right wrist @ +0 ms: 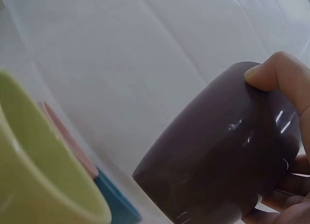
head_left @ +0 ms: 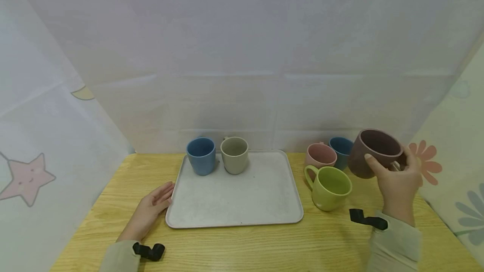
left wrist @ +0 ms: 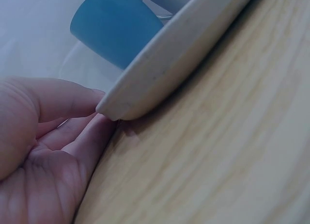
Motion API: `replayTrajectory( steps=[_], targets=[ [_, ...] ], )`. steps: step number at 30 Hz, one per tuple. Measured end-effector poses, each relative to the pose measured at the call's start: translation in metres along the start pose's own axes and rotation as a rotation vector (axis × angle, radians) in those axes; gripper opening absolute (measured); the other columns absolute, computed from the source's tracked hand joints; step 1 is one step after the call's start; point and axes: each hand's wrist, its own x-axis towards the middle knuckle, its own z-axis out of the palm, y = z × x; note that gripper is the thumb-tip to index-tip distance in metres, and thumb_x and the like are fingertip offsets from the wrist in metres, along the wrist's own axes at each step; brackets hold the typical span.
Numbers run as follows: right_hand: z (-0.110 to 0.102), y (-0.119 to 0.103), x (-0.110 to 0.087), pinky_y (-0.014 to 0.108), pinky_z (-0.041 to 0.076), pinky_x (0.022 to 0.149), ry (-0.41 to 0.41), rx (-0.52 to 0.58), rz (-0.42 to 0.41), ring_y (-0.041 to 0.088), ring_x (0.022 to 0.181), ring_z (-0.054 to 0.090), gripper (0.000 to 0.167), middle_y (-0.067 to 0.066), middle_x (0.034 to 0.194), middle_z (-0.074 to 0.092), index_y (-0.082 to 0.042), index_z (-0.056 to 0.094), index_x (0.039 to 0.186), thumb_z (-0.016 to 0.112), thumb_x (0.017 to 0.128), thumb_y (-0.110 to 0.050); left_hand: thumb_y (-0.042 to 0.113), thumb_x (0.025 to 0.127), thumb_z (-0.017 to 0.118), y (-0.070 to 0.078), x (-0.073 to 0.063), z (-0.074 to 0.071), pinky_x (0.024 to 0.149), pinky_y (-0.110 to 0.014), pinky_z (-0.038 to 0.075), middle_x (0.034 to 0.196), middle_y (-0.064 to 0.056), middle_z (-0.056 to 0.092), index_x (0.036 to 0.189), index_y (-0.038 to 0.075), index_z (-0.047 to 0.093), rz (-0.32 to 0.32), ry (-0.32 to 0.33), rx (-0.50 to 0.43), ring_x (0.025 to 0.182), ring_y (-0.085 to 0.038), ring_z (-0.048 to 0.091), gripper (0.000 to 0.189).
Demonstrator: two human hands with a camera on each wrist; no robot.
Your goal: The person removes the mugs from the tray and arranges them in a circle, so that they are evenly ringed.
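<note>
My right hand (head_left: 401, 175) grips a dark brown mug (head_left: 363, 158) above the table at the right. The thumb lies against its side below the rim, and the other fingers are round the handle side, partly hidden. In the right wrist view the brown mug (right wrist: 218, 151) appears tilted. At the left, my left hand (head_left: 149, 209) rests by a pale rectangular tray (head_left: 234, 200), its fairly straight fingers touching the left edge. The left wrist view shows the fingertips right at the tray's rim (left wrist: 160, 64). A blue mug (head_left: 202, 160) and a beige mug (head_left: 235, 160) stand at the tray's back left.
Right of the tray, a yellow-green mug (head_left: 328, 192) stands in front of a pink mug (head_left: 319, 156) and a darker blue mug (head_left: 342, 150). The wooden table (head_left: 234, 249) meets a white cloth backdrop (head_left: 227, 74) behind the tray.
</note>
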Motion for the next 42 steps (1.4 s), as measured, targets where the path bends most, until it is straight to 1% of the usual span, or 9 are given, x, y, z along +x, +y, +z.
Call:
replayTrajectory(
  steps=[5,10,14,17,19,24,30,35,42],
  targets=[
    [-0.006,0.015,0.008,0.024,0.045,0.108,0.043,-0.026,0.06,0.0,0.112,0.053,0.074,-0.014,0.124,0.054,-0.023,0.056,0.145,0.088,0.079,-0.02,0.007,0.106,0.051,0.001,0.0,0.0,0.1,-0.01,0.043,0.163,-0.022,0.025,0.16,-0.002,0.021,-0.002,-0.006,0.001,0.148,-0.032,0.026,0.062],
    [-0.008,0.033,0.015,0.017,0.049,0.096,0.062,-0.063,0.081,-0.002,0.106,0.053,0.075,-0.012,0.121,0.058,-0.019,0.057,0.145,0.09,0.078,-0.024,0.006,0.106,0.051,-0.001,0.001,0.0,0.101,-0.011,0.043,0.163,-0.022,0.026,0.16,-0.002,0.022,0.005,-0.001,-0.001,0.148,-0.031,0.027,0.061],
    [-0.006,0.051,0.02,0.013,0.047,0.085,0.064,-0.073,0.104,-0.002,0.103,0.053,0.076,-0.011,0.118,0.06,-0.02,0.059,0.144,0.091,0.076,-0.026,0.006,0.106,0.051,-0.001,0.001,-0.001,0.101,-0.011,0.043,0.163,-0.022,0.026,0.16,-0.002,0.021,0.004,-0.003,-0.004,0.148,-0.031,0.027,0.061],
    [-0.003,0.066,0.023,0.012,0.046,0.081,0.056,-0.093,0.102,0.0,0.103,0.055,0.074,-0.006,0.118,0.063,-0.018,0.061,0.141,0.092,0.075,-0.029,0.007,0.107,0.051,-0.001,0.001,-0.001,0.101,-0.011,0.043,0.164,-0.022,0.025,0.16,-0.001,0.02,-0.002,-0.01,-0.011,0.148,-0.032,0.026,0.062],
    [-0.002,0.074,0.024,0.011,0.045,0.08,0.051,-0.109,0.121,0.0,0.104,0.054,0.075,-0.008,0.116,0.062,-0.017,0.06,0.141,0.092,0.075,-0.031,0.007,0.107,0.051,-0.001,0.001,-0.002,0.101,-0.011,0.043,0.164,-0.021,0.024,0.16,-0.001,0.02,-0.008,-0.014,-0.016,0.148,-0.031,0.026,0.063],
    [0.001,0.087,0.023,0.015,0.045,0.086,0.06,-0.133,0.127,0.005,0.109,0.055,0.078,-0.012,0.115,0.059,-0.016,0.059,0.143,0.092,0.074,-0.032,0.007,0.106,0.052,-0.001,0.001,-0.002,0.101,-0.011,0.043,0.163,-0.021,0.026,0.16,-0.001,0.021,-0.002,-0.006,-0.013,0.147,-0.028,0.029,0.062],
    [0.005,0.096,0.023,0.018,0.044,0.09,0.069,-0.123,0.14,0.009,0.113,0.055,0.08,0.001,0.127,0.062,-0.016,0.058,0.145,0.092,0.074,-0.032,0.007,0.106,0.052,-0.002,0.001,-0.002,0.101,-0.011,0.043,0.163,-0.022,0.026,0.16,-0.001,0.021,0.0,-0.004,-0.004,0.147,-0.029,0.029,0.062],
    [0.008,0.102,0.023,0.022,0.045,0.1,0.068,-0.111,0.139,0.011,0.118,0.055,0.081,0.008,0.135,0.06,-0.016,0.057,0.145,0.092,0.074,-0.031,0.008,0.106,0.052,-0.001,0.001,-0.001,0.101,-0.011,0.043,0.163,-0.022,0.026,0.16,-0.001,0.021,-0.003,-0.006,-0.002,0.148,-0.031,0.028,0.063],
    [0.008,0.105,0.022,0.026,0.045,0.106,0.047,-0.078,0.151,0.011,0.125,0.054,0.082,0.005,0.138,0.057,-0.019,0.052,0.149,0.091,0.077,-0.029,0.009,0.107,0.052,-0.001,0.001,-0.001,0.101,-0.011,0.043,0.163,-0.021,0.027,0.16,0.0,0.022,-0.013,-0.002,0.012,0.148,-0.029,0.03,0.062]
  ],
)
